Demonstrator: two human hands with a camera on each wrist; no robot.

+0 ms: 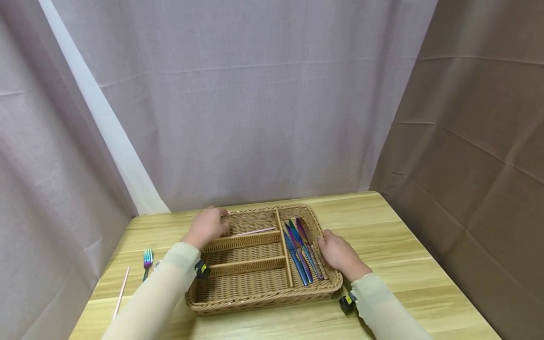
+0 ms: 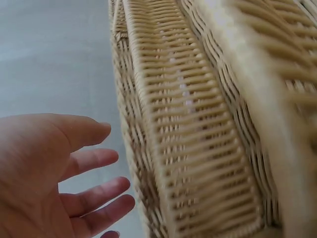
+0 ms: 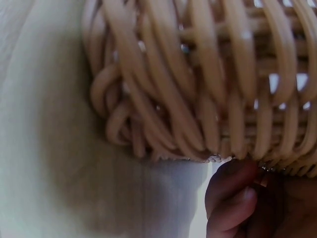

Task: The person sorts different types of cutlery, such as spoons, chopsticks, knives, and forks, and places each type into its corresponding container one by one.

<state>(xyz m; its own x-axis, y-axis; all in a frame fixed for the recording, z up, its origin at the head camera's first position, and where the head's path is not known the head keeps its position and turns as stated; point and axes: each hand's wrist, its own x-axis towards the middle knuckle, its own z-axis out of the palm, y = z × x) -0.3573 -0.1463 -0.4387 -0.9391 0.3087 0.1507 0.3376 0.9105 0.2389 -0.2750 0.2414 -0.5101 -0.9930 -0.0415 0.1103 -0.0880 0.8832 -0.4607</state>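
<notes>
A wicker cutlery basket [image 1: 244,298] with several compartments sits on the table. My left hand [image 1: 208,226] is over its back left corner; in the left wrist view the same hand [image 2: 44,173] has loosely spread fingers, nothing between them, beside the basket's woven rim. A thin pink stick, like a chopstick [image 1: 256,232], lies in the back compartment. My right hand [image 1: 341,254] grips the right rim, and the right wrist view shows curled fingers [image 3: 233,210] at the wicker edge. Several shiny blue, purple and bronze table knives [image 1: 299,252] lie in the right compartment.
Left of the basket, a rainbow-coloured fork [image 1: 148,259] and another pink stick [image 1: 121,293] lie on the wooden table [image 1: 425,283]. The left forearm partly covers a small silvery thing [image 1: 158,264] near the fork. Grey curtains [image 1: 272,118] hang behind the table.
</notes>
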